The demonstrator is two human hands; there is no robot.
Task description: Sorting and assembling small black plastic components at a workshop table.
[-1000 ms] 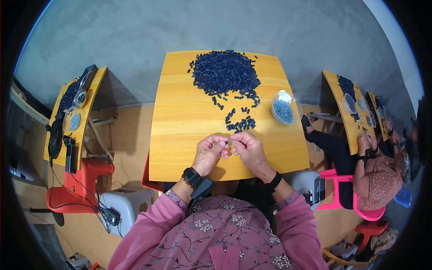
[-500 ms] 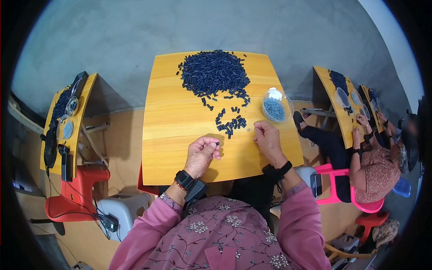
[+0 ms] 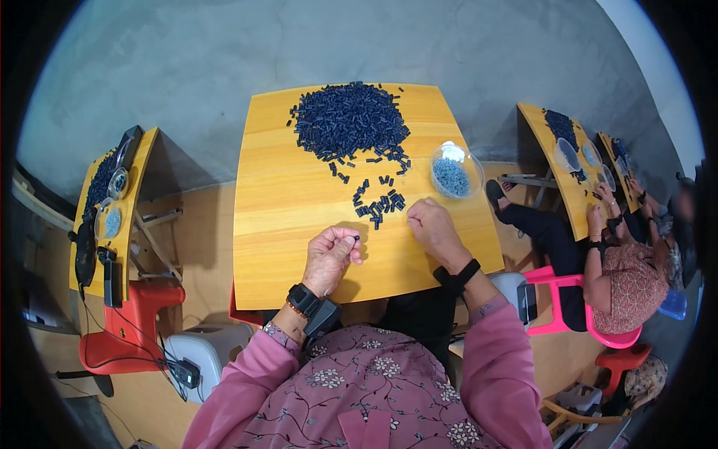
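Observation:
My left hand [image 3: 329, 258] is closed near the front of the yellow wooden table [image 3: 277, 217], pinching a small dark plastic piece [image 3: 356, 239] between thumb and fingers. To its right, my right hand [image 3: 436, 233] rests low over the tabletop with thumb and fingertips pinched together. Whatever those fingertips hold is too small to name. Just beyond both hands lies a loose cluster of short dark tube-like pieces [image 3: 379, 203]. A clear round tub [image 3: 474, 166] with many tiny blue-grey pieces [image 3: 451, 178] and something white in it stands beyond my right hand.
A large heap of the dark pieces [image 3: 350, 120] covers the table's far part. On the left, another table [image 3: 138, 198] holds tubs and black devices, beside a red stool [image 3: 127, 325]. At right, a person [image 3: 621, 280] on a pink chair [image 3: 553, 299] works at a further table.
My right hand has moved left and down to the tabletop, where a tiny pale piece lay, its fingertips now pinched there. My left hand keeps its hold; the whole view has shifted slightly.

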